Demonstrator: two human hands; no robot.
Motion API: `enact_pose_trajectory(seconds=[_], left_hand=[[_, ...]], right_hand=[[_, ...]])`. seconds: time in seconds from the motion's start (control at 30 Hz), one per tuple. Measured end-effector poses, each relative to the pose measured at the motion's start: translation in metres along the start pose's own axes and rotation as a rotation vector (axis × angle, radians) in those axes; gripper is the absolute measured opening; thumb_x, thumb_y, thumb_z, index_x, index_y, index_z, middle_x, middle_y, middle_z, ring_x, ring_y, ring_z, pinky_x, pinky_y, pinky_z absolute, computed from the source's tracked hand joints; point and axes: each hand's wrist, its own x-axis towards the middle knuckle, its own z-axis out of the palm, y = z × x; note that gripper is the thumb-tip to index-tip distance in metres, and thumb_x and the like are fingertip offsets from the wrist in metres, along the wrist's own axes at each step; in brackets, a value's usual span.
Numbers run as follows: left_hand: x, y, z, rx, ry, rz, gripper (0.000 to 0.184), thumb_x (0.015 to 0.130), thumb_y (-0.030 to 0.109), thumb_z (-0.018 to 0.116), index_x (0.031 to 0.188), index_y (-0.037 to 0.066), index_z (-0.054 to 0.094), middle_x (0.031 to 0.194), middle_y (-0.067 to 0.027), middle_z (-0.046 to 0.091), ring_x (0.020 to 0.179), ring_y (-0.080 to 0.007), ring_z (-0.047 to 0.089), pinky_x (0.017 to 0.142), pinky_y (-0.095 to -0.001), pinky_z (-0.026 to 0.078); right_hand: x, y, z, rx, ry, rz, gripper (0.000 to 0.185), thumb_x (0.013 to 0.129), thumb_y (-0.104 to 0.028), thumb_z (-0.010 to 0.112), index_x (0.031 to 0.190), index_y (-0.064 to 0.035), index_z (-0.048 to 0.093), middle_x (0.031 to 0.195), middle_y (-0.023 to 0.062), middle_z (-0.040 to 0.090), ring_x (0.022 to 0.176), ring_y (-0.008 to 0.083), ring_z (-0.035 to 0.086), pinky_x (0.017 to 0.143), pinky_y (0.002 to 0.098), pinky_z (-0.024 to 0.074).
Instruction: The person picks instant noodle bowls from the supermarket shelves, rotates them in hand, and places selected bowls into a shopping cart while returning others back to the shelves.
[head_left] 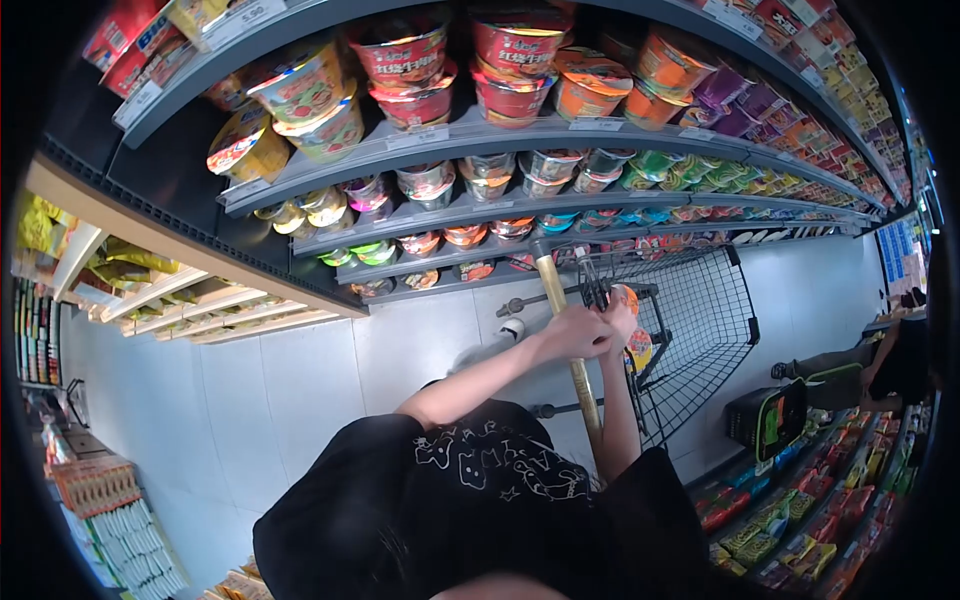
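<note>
- Near the centre of the frame, the left hand (577, 332) has its fingers curled in and overlaps the right hand (622, 320); what it grips, if anything, I cannot tell.
- The right hand is bent beside an orange package (629, 297) and looks to be touching it; how firmly its fingers close is hidden. A loose hold there could let the package slip.
- Just below that, right of centre, a yellow-and-orange package (640, 352) shows against the near end of the wire cart (700, 340). If it is only leaning there, a jolt could tip it.
- With the hands crowded together, one could knock the other and spoil its hold.
- The gold handle (552, 283) passes beneath the left forearm, and neither hand is clearly around it. A bump from that arm could set the cart rolling.
- Left of the handle, a white-toed shoe (513, 328) is near a wheel (514, 307); a shift of the cart could catch it.
- At the right of the frame, another person's leg (838, 388) and a black basket (765, 420) are beyond the cart, so an unchecked roll that way might strike them.
</note>
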Motion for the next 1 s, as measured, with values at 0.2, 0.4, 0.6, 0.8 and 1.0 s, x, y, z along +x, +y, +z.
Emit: enact_pose_trajectory(seconds=[0.2,0.4,0.6,0.8,1.0], left_hand=[[0.034,-0.002,0.009,-0.060,0.078,0.098,0.020,0.073,0.023,0.054,0.059,0.008,0.057,0.056,-0.0055,0.056,0.053,-0.0242,0.055,0.049,-0.0343,0.042],[0.069,0.000,0.020,-0.068,0.097,0.099,0.024,0.076,0.022,0.053,0.057,0.008,0.056,0.056,-0.0029,0.056,0.052,-0.0230,0.055,0.048,-0.0343,0.041],[0.098,-0.004,0.033,-0.087,-0.027,0.072,0.020,0.077,0.023,0.053,0.065,0.008,0.058,0.065,-0.0031,0.058,0.060,-0.0225,0.056,0.053,-0.0340,0.043],[0.103,0.000,-0.018,-0.293,0.445,-0.091,0.027,0.072,0.010,0.058,0.099,0.009,0.055,0.098,-0.0085,0.054,0.093,-0.0257,0.053,0.077,-0.0346,0.045],[0.108,-0.057,-0.168,0.315,1.284,-0.430,0.085,0.058,0.015,0.071,0.127,-0.003,0.023,0.119,-0.0190,0.037,0.107,-0.0303,0.037,0.092,-0.0387,0.030]], right_hand=[[0.026,0.029,0.001,-0.106,0.117,-0.096,0.043,0.063,-0.029,0.066,0.096,-0.0062,0.049,0.062,0.0125,0.055,0.057,0.0316,0.057,0.050,0.0402,0.0445],[0.051,0.037,-0.026,-0.097,-0.006,0.031,0.040,0.066,-0.029,0.062,0.098,-0.0071,0.050,0.062,0.0157,0.058,0.059,0.0336,0.058,0.052,0.0423,0.0456],[0.071,0.071,-0.017,-0.047,0.004,0.021,0.039,0.066,-0.027,0.061,0.098,-0.0088,0.051,0.060,0.0141,0.058,0.057,0.0329,0.058,0.050,0.0417,0.0457],[0.084,0.087,-0.021,-0.031,-0.068,0.051,0.054,0.067,-0.026,0.063,0.116,-0.0087,0.045,0.063,0.0115,0.060,0.059,0.0292,0.059,0.052,0.0393,0.0458],[0.093,0.098,-0.021,0.014,-0.074,0.039,0.055,0.067,-0.018,0.066,0.117,-0.0062,0.045,0.063,0.0054,0.062,0.061,0.0255,0.061,0.052,0.0374,0.0460]])
